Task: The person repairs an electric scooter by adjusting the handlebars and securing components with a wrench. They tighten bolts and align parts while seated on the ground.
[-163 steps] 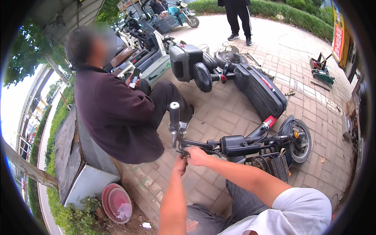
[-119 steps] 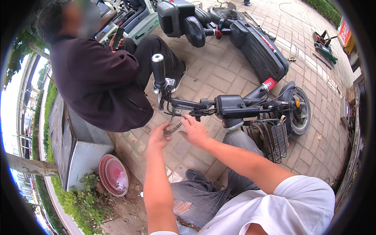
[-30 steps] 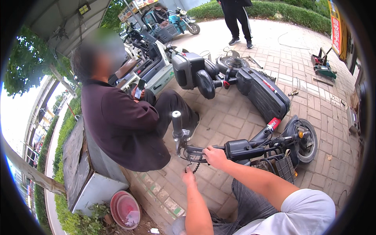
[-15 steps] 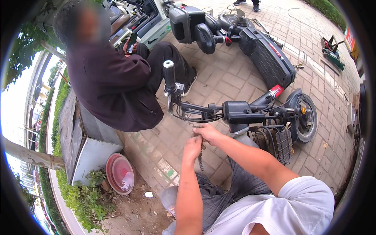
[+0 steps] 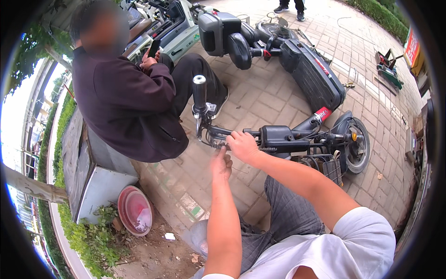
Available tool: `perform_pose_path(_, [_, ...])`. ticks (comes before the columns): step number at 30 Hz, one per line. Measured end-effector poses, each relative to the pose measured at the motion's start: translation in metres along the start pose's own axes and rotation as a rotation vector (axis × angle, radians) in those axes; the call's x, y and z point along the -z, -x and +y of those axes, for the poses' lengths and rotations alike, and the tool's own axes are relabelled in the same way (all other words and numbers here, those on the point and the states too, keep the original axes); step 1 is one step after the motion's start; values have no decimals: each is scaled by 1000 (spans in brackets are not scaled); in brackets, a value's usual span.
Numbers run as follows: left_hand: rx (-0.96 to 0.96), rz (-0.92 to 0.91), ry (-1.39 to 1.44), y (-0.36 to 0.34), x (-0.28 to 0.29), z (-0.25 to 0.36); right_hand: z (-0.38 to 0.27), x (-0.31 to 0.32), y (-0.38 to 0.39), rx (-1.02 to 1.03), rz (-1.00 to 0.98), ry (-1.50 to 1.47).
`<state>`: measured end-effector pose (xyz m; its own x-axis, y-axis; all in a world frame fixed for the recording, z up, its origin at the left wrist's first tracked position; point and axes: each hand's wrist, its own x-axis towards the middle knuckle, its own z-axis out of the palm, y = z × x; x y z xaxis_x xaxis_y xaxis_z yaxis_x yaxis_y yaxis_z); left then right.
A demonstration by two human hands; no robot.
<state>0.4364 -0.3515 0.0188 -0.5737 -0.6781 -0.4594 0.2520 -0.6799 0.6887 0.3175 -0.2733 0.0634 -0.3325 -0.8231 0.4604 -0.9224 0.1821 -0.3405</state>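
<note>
Brick paving at frame centre: right hand grips the black scooter handlebar; left hand, loosely curled and empty, probes beneath—fitting stage, needing steady fingertip alignment.

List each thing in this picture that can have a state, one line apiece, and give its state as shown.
Left hand: raised under the handlebar, fingers curled.
Right hand: gripping the handlebar.
Handlebar: stripped, cables exposed.
Black scooter: lying on its side.
Red basin: tilted against the planter.
Seated person: holding a phone.
</note>
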Motion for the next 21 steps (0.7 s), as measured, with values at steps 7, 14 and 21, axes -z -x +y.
perform_pose_path(7, [-54, 94, -161, 4, 8, -9, -2, -15, 15, 56, -257, -86])
perform_pose_path(14, [-38, -46, -43, 0, 9, -14, -16, -2, -25, -143, -742, -142])
perform_pose_path(21, [-67, 7, -153, -4, 10, -14, -1, -7, 21, -63, -247, -86])
